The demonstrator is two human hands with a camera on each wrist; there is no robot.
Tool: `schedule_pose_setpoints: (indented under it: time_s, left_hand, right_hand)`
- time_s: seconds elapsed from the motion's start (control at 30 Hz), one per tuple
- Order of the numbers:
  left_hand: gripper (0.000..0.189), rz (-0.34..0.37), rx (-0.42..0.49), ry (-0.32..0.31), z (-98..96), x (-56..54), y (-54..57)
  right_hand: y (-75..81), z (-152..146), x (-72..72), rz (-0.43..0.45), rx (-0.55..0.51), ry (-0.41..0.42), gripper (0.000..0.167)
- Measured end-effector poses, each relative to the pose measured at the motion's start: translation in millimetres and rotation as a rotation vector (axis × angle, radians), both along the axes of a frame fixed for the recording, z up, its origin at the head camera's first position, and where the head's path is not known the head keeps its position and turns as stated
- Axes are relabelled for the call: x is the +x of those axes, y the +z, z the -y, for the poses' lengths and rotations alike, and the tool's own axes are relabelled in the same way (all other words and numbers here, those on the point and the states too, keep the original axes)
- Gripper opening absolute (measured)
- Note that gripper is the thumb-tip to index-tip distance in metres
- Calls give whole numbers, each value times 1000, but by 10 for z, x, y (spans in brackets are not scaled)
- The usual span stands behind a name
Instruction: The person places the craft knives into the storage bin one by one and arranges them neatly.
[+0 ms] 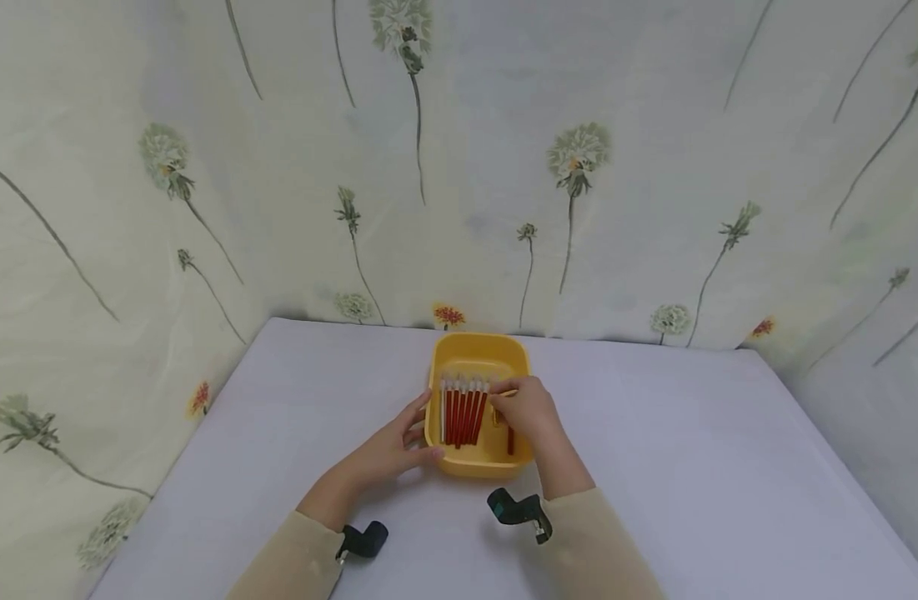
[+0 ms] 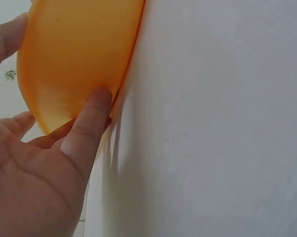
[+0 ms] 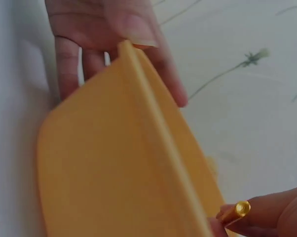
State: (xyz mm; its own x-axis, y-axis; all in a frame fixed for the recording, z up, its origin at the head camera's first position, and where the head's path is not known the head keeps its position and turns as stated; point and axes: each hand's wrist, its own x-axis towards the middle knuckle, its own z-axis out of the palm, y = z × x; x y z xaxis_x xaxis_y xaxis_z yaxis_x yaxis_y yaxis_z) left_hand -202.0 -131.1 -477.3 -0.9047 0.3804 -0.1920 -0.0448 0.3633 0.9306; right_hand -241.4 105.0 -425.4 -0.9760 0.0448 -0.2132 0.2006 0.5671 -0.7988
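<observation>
A yellow plastic tray (image 1: 477,470) sits on the table. Inside it several slim red sticks (image 1: 459,417) with pale upper ends lie side by side, and a whitish one (image 1: 443,412) lies at their left. My left hand (image 1: 387,446) holds the tray's near left corner, thumb on the front wall, fingers along the left side. Over the right part of the tray, my right hand (image 1: 529,408) pinches a slim stick with a hollow gold end (image 3: 241,209); its other end is hidden by the fingers. Below that hand a short red piece (image 1: 511,440) shows against the tray floor.
The tray stands on a white-covered table (image 1: 691,467), toward its far side. Behind the table hangs a pale curtain (image 1: 474,167) with dandelion prints. A black wrist camera (image 1: 364,540) sits at the left cuff and another (image 1: 520,510) at the right.
</observation>
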Motion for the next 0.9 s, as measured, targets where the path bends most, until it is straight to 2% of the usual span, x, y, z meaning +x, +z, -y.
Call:
schedule_pose_setpoints:
  time_s: [0.27, 0.4, 0.9]
  left_hand:
    - [96, -12, 27, -28, 18, -12, 0]
    - [96, -16, 32, -32, 24, -14, 22]
    - [96, -6, 43, -32, 48, -32, 26]
  right_hand:
    - [-104, 168, -8, 30, 66, -55, 15]
    - [-136, 201, -17, 37, 101, -55, 14]
    - [-249, 258, -78, -77, 223, -63, 13]
